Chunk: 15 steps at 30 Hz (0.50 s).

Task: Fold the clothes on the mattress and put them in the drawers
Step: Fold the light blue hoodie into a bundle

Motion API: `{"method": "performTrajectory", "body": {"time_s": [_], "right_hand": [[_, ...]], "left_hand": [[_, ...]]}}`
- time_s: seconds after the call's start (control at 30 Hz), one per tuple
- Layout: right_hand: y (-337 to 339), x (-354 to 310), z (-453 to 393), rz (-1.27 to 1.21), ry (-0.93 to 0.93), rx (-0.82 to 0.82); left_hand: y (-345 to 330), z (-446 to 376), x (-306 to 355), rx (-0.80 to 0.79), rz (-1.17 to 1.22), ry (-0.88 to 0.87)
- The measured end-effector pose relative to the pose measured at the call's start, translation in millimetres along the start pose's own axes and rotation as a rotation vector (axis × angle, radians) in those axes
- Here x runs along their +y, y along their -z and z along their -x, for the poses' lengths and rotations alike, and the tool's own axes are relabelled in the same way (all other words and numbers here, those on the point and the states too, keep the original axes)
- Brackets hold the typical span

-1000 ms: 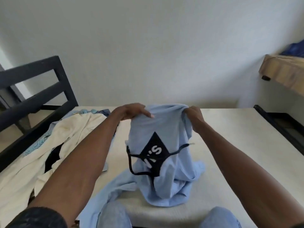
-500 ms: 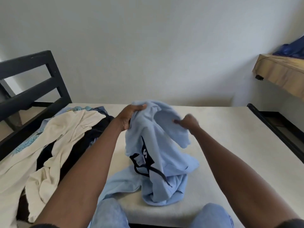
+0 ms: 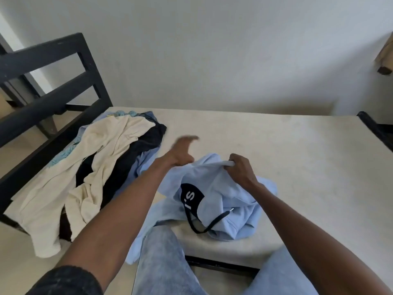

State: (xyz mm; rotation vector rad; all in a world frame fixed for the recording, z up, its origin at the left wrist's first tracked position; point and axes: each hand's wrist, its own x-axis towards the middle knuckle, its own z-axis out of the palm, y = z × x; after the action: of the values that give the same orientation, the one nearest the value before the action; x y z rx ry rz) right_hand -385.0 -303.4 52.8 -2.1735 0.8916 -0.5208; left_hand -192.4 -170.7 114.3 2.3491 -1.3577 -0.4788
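The light-blue hoodie (image 3: 221,194) lies bunched on the mattress (image 3: 297,167), directly near both hands; right hand (image 3: 240,169) pinches its far hem, left hand (image 3: 180,152) hovers apart, fingers spread.

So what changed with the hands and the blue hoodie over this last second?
The left hand let go of the light blue hoodie and now reaches out past it with its fingers spread. The hoodie, held up by both hands a second ago, has sunk onto the mattress. The right hand kept its grip on the upper edge. The pile of clothes on the left lies as before.
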Motion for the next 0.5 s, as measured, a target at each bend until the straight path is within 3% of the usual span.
{"method": "performTrajectory", "body": {"time_s": [0.03, 0.1, 0.2, 0.27, 0.33, 0.4, 0.47, 0.5], "right_hand": [[4.4, -2.9, -0.4, 0.016, 0.03, -0.021], [14.0, -6.9, -1.0, 0.084, 0.076, -0.037], [34.6, -10.1, -2.3, 0.247, 0.136, 0.02], [57.3, -8.8, -7.3, 0.349, 0.138, 0.084], [82.8, -7.7, -14.1, 0.366, 0.083, 0.028], [97.3, -7.9, -18.6, 0.43, -0.001, -0.247], [98.0, -13.1, -14.3, 0.535, -0.094, -0.532], [96.6, -15.0, -13.5, 0.534, -0.119, -0.6]], "left_hand": [[-5.0, -1.2, 10.0, -0.204, 0.18, -0.04], [-15.7, -6.2, 23.4, -0.376, 0.257, -0.087], [-26.7, -12.7, 27.2, -0.328, 0.048, -0.175], [-30.4, -16.6, 20.2, -0.393, -0.108, -0.116], [-26.6, -17.3, 13.2, -0.47, -0.244, -0.024], [-10.6, -22.7, 14.4, -0.312, -0.273, -0.029], [14.2, -30.5, 28.4, 0.011, -0.125, -0.05], [31.4, -35.0, 40.5, 0.16, -0.02, -0.055]]}}
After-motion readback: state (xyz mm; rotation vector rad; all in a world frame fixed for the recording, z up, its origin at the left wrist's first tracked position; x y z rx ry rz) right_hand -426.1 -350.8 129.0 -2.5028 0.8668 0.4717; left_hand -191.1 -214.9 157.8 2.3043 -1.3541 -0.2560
